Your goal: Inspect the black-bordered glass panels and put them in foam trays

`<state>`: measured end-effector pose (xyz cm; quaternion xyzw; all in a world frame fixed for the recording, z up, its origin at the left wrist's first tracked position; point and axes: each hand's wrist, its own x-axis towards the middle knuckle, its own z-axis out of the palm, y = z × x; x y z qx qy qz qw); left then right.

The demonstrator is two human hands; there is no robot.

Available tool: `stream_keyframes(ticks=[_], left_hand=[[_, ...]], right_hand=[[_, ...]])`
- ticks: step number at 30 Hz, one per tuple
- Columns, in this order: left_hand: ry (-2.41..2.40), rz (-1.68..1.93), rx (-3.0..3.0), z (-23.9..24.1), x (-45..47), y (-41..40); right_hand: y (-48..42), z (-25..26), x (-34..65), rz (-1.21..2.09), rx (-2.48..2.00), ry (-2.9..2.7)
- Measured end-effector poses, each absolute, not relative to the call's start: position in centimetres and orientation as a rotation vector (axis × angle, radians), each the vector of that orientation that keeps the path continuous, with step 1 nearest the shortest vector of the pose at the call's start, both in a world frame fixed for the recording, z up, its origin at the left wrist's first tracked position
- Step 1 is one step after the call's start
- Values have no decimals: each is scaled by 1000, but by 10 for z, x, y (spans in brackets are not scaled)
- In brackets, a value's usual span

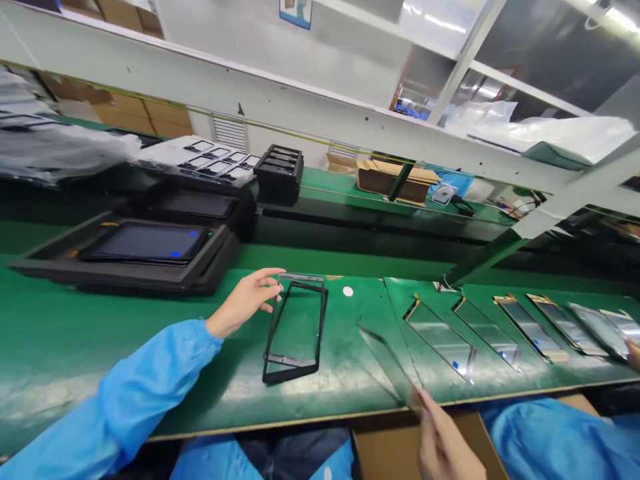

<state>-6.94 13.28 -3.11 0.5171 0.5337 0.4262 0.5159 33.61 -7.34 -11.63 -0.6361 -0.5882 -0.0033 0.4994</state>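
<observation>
My left hand (250,298) pinches the upper left corner of a thin dark rectangular frame (290,361), tilted over the bench. Under it, slightly turned, lies a black rectangular frame (291,376); I cannot tell whether the two touch. My right hand (445,437), blurred by motion near the front edge, grips one end of a clear glass panel (387,367), held at a slant. Right of that panel, a row of glass panels with orange flex tails starts with one glass panel (440,337) bearing a blue sticker.
Black foam trays (120,270) holding dark screens stand at the left. A white round sticker (348,291) is on the green bench (230,373). A slanted post (490,257) rises behind the panels. Another person's hand (634,355) shows at the right edge.
</observation>
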Motion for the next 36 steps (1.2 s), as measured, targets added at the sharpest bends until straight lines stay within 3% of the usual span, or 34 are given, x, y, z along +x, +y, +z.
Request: stream_keyframes(ticks=[6,10,36], left_hand=[[1151,1149,1144,-26,-49,67],[1059,1198,1077,-29,-37,42],[1063,1217,1012,-24,-27,23]], right_hand=[[-44,-106,264,808,-1383,-686],[-41,-115,223,1053,-1279,-582],[-47,-97,197,1062,-1286,-517]])
